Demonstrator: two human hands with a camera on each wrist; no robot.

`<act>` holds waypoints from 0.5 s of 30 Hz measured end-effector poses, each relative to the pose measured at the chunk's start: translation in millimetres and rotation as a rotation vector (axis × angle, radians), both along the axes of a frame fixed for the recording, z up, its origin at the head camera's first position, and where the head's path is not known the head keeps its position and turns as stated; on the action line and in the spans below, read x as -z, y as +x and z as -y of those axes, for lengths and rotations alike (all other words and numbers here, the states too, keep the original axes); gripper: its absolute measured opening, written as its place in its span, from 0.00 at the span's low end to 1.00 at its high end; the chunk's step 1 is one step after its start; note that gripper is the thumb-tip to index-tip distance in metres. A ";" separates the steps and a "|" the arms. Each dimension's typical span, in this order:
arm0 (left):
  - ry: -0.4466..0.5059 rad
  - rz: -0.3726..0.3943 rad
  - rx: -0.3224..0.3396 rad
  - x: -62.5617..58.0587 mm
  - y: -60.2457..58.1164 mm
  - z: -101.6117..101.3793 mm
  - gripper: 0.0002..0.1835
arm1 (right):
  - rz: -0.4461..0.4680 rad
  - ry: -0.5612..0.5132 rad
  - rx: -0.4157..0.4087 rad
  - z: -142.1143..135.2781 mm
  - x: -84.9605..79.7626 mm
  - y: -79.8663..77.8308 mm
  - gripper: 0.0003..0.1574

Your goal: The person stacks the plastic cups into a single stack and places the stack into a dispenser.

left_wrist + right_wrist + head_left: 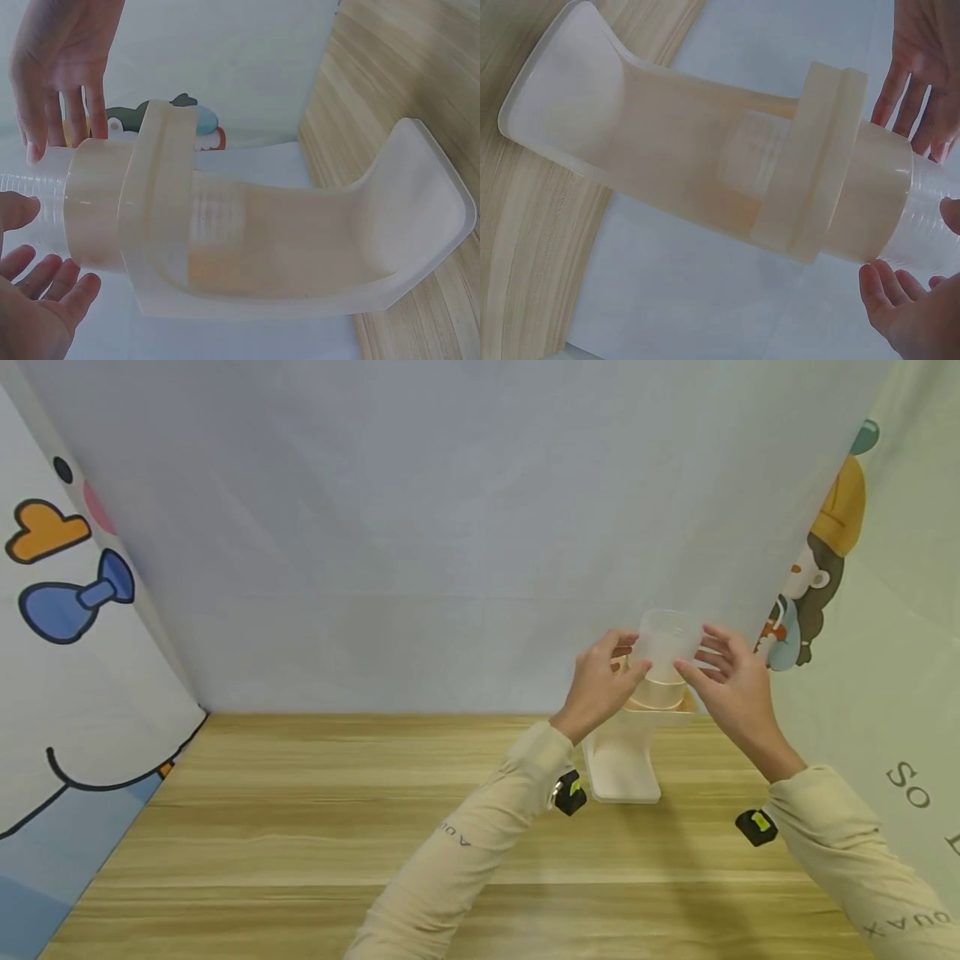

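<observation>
Clear plastic cups (667, 647), nested in a stack, stand upright in the round collar of a cream cup dispenser (622, 768). Below the collar, ridged cup sides (217, 217) show in the dispenser's open front. My left hand (603, 681) holds the stack from the left, its thumb at the near side and its fingers curved around toward the back. On the opposite side, my right hand (731, 685) grips it the same way, thumb in front. Fingertips of my right hand (922, 315) lie right by the collar's edge in the right wrist view.
The dispenser stands toward the back right of a wood-grain table (337, 835). A pale cloth (412, 527) hangs behind, and printed cloths (885, 635) border both sides. Small black devices (756, 827) show below each wrist.
</observation>
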State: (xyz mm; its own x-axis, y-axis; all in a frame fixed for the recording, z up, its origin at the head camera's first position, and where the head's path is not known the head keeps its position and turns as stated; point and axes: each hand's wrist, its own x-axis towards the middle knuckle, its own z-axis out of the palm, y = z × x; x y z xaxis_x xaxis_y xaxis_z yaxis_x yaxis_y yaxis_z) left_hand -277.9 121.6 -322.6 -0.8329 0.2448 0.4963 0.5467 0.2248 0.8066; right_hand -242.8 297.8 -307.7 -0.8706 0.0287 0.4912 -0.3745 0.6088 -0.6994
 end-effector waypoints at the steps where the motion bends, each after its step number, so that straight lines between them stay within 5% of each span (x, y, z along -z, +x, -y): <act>1: -0.001 -0.001 -0.003 0.5 -0.2 -0.2 0.19 | 0.003 -0.001 0.001 0.6 -0.2 0.4 0.38; 15: 0.014 -0.033 0.004 1.7 -1.8 1.6 0.24 | 0.030 -0.014 0.020 4.2 0.0 1.7 0.34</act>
